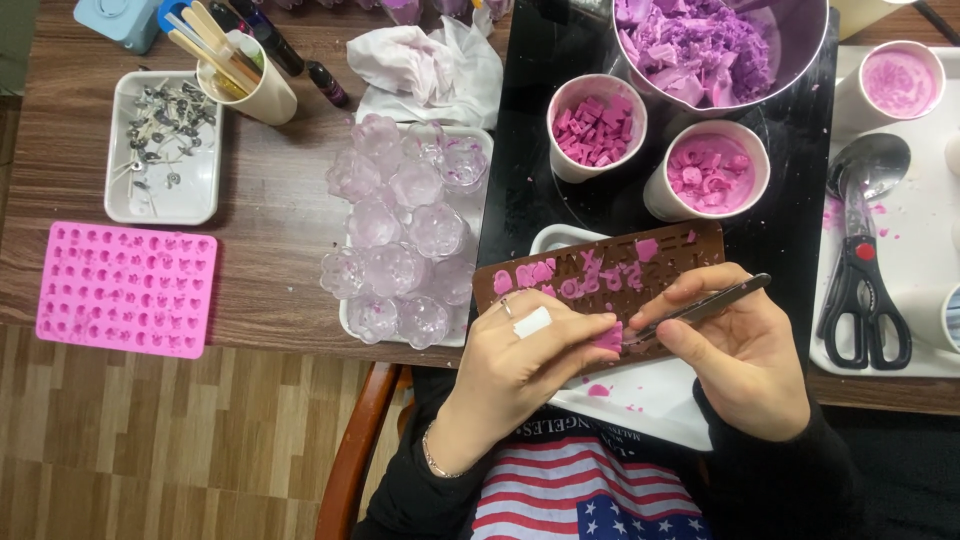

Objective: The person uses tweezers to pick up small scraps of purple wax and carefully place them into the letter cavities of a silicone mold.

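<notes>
Head view: the left hand [520, 355] clasps the near edge of a brown letter mould [610, 270], which sits at six o'clock from the big purple bowl [720, 45], its cavities partly filled with pink wax. The right hand [735, 350] pinches one pair of metal tweezers [700, 308], tips pressed toward a pink bit at the mould's near edge, just beside the left fingers [570, 335]. The mould lies over a white tray [650, 400].

Three white cups [597, 125] of pink pieces stand at twelve to two o'clock from the mould. At nine o'clock lies a cluster of clear flower-shaped holders [400, 235], too crowded to count surely. Farther at nine o'clock rests one pink silicone mould [127, 288]; at eleven o'clock, one tray of metal wick tabs [163, 145]. At three o'clock lie one pair of scissors [862, 300] and one spoon [868, 165].
</notes>
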